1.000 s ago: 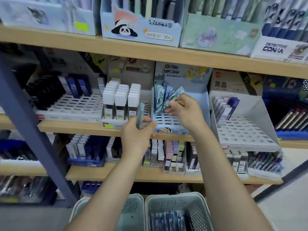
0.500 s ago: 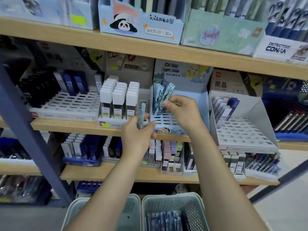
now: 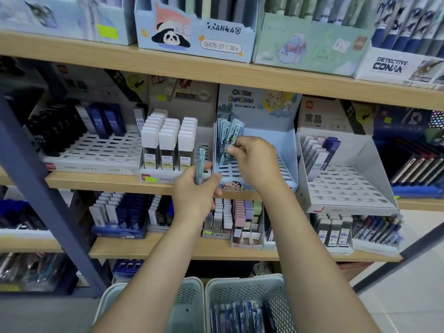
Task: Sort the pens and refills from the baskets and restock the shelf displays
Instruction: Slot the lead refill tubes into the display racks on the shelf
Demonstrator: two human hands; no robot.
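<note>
A: Where's the refill going?

B: The right hand (image 3: 254, 159) pinches a pale blue refill pack (image 3: 231, 138) between thumb and fingertips, its lower end at the slotted tray (image 3: 283, 174) of the cartoon display. The pack's long axis stands nearly upright, leaning slightly right, alongside the packs already standing at the tray's back left corner.

A: And the other hand?

B: The left hand (image 3: 197, 191) is curled round another pack (image 3: 200, 164), held upright, edge-on to the camera, just left of the tray's front corner. It's lower and nearer the shelf edge than the right.

A: So what matters next?

B: I'd say lining the pinched pack's bottom end with an open slot beside the standing ones. More stock sits in the right basket (image 3: 216, 292) below.
</note>
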